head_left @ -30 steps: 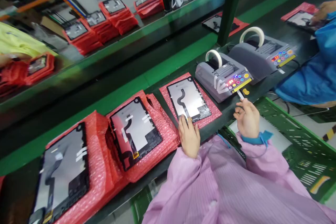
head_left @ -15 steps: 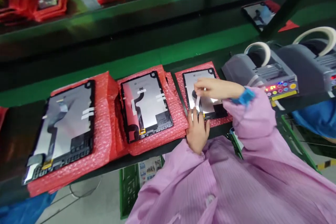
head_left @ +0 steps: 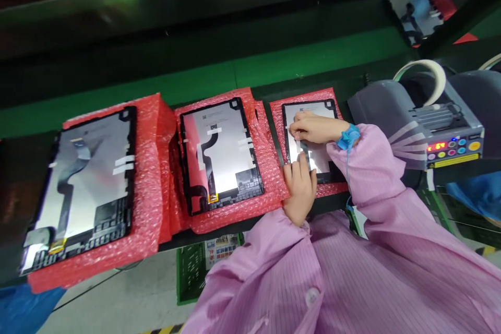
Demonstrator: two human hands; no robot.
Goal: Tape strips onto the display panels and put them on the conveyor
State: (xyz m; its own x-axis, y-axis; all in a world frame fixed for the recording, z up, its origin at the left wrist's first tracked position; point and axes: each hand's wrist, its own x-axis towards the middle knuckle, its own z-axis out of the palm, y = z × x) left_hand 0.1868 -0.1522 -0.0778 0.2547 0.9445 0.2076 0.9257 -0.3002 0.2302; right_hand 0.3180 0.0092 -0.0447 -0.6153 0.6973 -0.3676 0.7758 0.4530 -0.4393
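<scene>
A tablet screen panel (head_left: pixel 323 166), silver-backed with a black frame, lies on pink bubble wrap in front of me. My right hand (head_left: pixel 315 126) is over its upper left part, fingertips pinched together low against the silver back. A short bit of white tape (head_left: pixel 298 146) shows just under those fingertips; the rest is hidden by them. On the lower left of the same panel rests my left hand (head_left: pixel 299 190), its fingers stretched out and the index finger touching the dark ribbon cable (head_left: pixel 304 152). A blue wrist strap (head_left: pixel 348 136) circles my right wrist.
Two more screen panels lie on red bubble-wrap stacks to the left, a middle panel (head_left: pixel 223 151) and a far-left panel (head_left: pixel 86 182). A grey tape dispenser (head_left: pixel 438 120) with white strips on its side stands at right. A green crate (head_left: pixel 190 271) is below the bench edge.
My right hand has lowered the white tape strip, which stood up from its fingers, onto the panel. My left fingers still rest on the panel. The view has shifted.
</scene>
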